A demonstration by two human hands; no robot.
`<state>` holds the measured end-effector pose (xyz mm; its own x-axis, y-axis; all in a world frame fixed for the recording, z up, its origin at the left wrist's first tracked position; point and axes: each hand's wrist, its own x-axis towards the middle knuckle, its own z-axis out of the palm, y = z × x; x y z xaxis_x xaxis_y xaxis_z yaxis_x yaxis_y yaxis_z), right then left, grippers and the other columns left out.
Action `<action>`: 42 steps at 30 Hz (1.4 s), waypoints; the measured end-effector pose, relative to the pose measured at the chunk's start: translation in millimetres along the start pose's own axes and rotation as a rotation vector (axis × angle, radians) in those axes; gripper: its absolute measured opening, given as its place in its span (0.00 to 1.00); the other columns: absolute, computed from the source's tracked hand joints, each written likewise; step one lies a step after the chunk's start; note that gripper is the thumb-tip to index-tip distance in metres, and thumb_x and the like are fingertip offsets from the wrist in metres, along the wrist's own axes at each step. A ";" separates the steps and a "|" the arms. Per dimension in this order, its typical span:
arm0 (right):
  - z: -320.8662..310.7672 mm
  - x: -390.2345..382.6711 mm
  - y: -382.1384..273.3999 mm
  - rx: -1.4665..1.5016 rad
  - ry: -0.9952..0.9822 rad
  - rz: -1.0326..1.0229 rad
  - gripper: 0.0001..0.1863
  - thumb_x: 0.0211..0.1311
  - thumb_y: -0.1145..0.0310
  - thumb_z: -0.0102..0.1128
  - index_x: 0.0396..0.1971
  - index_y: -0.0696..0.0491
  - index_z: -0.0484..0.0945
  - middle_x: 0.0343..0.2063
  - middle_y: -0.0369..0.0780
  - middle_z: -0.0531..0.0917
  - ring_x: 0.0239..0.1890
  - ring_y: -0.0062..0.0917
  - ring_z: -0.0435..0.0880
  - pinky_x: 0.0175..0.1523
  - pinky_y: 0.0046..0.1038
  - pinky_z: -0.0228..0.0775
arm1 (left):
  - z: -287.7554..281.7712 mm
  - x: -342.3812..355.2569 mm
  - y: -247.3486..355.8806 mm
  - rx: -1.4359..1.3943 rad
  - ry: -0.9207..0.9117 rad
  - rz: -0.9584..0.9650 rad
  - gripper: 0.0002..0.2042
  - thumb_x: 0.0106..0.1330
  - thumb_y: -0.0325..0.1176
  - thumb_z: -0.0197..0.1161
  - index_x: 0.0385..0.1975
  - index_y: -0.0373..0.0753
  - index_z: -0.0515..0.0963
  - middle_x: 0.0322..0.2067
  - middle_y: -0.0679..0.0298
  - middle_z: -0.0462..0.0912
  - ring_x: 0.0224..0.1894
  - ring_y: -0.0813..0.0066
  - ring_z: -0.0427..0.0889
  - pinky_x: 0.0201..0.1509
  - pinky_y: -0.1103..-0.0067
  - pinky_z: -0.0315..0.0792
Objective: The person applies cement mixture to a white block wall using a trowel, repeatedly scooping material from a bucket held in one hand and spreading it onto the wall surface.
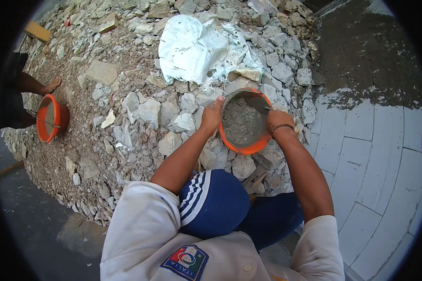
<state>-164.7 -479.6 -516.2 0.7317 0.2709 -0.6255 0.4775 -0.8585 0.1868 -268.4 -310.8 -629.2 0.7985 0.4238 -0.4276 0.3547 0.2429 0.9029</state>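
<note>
I see the left hand (212, 116) holding the rim of 1 orange bucket (252, 149), wet grey mortar (240, 124) inside, over rubble (131, 154). The right hand (280, 123) curls at the opposite side; I can't tell its grip. Leftward, a 2nd bucket (62, 116) is near a bare foot (52, 86).

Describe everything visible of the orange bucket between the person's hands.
The round, plastic-looking orange bucket has a grey-smeared inner wall and holds wet-looking grey mix. Its open mouth faces the camera, above broken stone. The left hand grips its left rim; the right hand is at its right side, its grip unclear.
</note>
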 end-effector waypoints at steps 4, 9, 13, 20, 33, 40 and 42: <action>75.0 -6.8 -59.4 -0.123 0.181 -0.173 0.11 0.57 0.68 0.52 0.32 0.52 0.83 0.34 0.42 0.83 0.42 0.31 0.82 0.43 0.31 0.76 | 5.8 0.9 5.0 0.063 0.009 -0.087 0.29 0.69 0.54 0.47 0.34 0.27 0.78 0.28 0.59 0.78 0.31 0.74 0.72 0.39 0.74 0.68; 14.3 -38.2 -14.6 -0.111 0.233 -0.184 0.11 0.56 0.69 0.52 0.34 0.52 0.84 0.34 0.44 0.83 0.42 0.31 0.82 0.43 0.33 0.76 | -8.4 9.0 -29.8 -0.070 0.020 0.028 0.27 0.70 0.52 0.47 0.34 0.28 0.78 0.30 0.60 0.79 0.32 0.76 0.72 0.39 0.76 0.69; 10.9 -20.8 13.4 -0.088 -0.234 -0.067 0.12 0.51 0.69 0.56 0.34 0.54 0.83 0.37 0.46 0.84 0.42 0.33 0.83 0.41 0.35 0.76 | -7.1 11.0 -30.7 -0.125 -0.008 -0.046 0.26 0.70 0.51 0.47 0.35 0.29 0.78 0.30 0.61 0.79 0.33 0.76 0.73 0.41 0.76 0.69; 93.7 -9.9 -7.5 0.418 -0.211 -0.259 0.18 0.56 0.59 0.57 0.37 0.60 0.81 0.32 0.48 0.83 0.33 0.37 0.84 0.36 0.37 0.75 | 2.7 15.0 -30.3 -0.111 0.001 -0.080 0.25 0.71 0.50 0.46 0.37 0.28 0.77 0.30 0.62 0.79 0.32 0.76 0.72 0.39 0.76 0.69; 56.9 -21.3 26.6 1.716 -0.692 0.179 0.20 0.68 0.50 0.42 0.32 0.54 0.71 0.18 0.33 0.71 0.17 0.18 0.73 0.21 0.25 0.68 | -4.2 10.5 -36.2 -0.202 -0.062 -0.069 0.25 0.72 0.49 0.46 0.39 0.27 0.76 0.34 0.60 0.80 0.34 0.77 0.74 0.41 0.79 0.70; 12.3 -0.7 21.4 0.042 -0.489 -0.217 0.18 0.55 0.58 0.49 0.35 0.54 0.82 0.36 0.47 0.83 0.35 0.37 0.83 0.42 0.37 0.72 | -5.9 12.2 -27.3 -0.192 -0.113 -0.074 0.23 0.72 0.47 0.46 0.42 0.29 0.76 0.34 0.62 0.80 0.35 0.78 0.73 0.43 0.80 0.68; -33.7 -16.3 23.4 -0.226 -0.414 -0.097 0.14 0.52 0.65 0.53 0.35 0.55 0.82 0.35 0.46 0.84 0.37 0.37 0.84 0.43 0.35 0.74 | -1.8 10.8 -20.2 -0.165 -0.077 0.007 0.25 0.72 0.49 0.46 0.41 0.28 0.77 0.33 0.62 0.80 0.35 0.78 0.73 0.43 0.79 0.68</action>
<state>-149.0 -489.4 -476.1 0.4455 0.1094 -0.8886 0.6613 -0.7092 0.2442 -267.8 -309.6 -652.2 0.8379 0.3591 -0.4112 0.2695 0.3828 0.8836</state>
